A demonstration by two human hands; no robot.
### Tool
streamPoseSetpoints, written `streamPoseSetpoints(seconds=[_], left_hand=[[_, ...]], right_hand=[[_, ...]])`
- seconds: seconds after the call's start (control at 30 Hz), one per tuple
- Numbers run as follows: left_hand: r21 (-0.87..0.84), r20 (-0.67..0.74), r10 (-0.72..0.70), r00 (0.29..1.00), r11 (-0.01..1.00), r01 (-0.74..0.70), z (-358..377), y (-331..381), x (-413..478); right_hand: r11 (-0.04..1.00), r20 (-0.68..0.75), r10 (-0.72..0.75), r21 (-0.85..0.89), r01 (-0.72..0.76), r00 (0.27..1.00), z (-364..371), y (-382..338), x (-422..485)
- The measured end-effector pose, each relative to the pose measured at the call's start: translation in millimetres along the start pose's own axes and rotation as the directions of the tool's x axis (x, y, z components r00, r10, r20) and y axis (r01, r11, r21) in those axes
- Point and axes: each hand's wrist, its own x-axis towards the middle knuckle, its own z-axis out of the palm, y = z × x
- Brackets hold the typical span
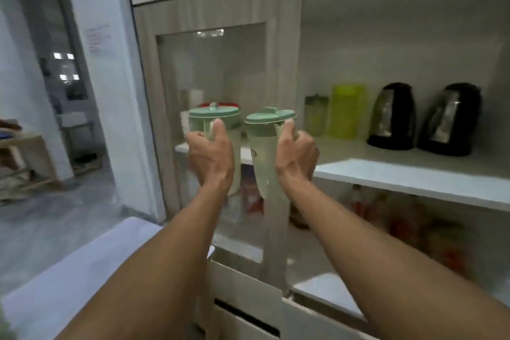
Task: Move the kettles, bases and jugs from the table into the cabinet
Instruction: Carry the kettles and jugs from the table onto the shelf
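While the left hand [211,152] gripped one green-lidded jug [214,121], the right hand [296,150] gripped another [269,132], both raised before the cabinet shelf [414,176] holding two black kettles [393,116].

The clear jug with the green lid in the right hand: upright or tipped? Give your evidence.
Tipped. The clear jug with the green lid leans, its base angled rightward under the right hand and its lid slanted.
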Motion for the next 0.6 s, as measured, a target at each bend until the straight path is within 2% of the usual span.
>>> streamPoseSetpoints(seconds=[0.13,0.23,0.43,0.6], left_hand=[[-0.101,0.197,0.041,0.98,0.995,-0.022,62.7,22.5,-47.9],[-0.174,0.324,0.046,0.945,0.985,0.012,98.4,32.3,-74.4],[-0.208,0.512,0.068,0.857,0.977,0.047,173.6,27.4,-99.3],[-0.146,0.502,-0.029,0.865,0.982,0.118,256.4,-6.0,-79.8]], right_hand=[[0.999,-0.226,0.014,-0.042,-0.024,0.974,-57.9,23.4,37.1],[0.997,-0.317,-0.002,-0.069,-0.021,0.948,-90.6,37.1,63.3],[0.996,-0.357,0.001,-0.081,-0.032,0.934,-114.5,67.8,132.8],[0.995,-0.295,0.033,-0.081,-0.059,0.955,-92.2,115.5,201.8]])
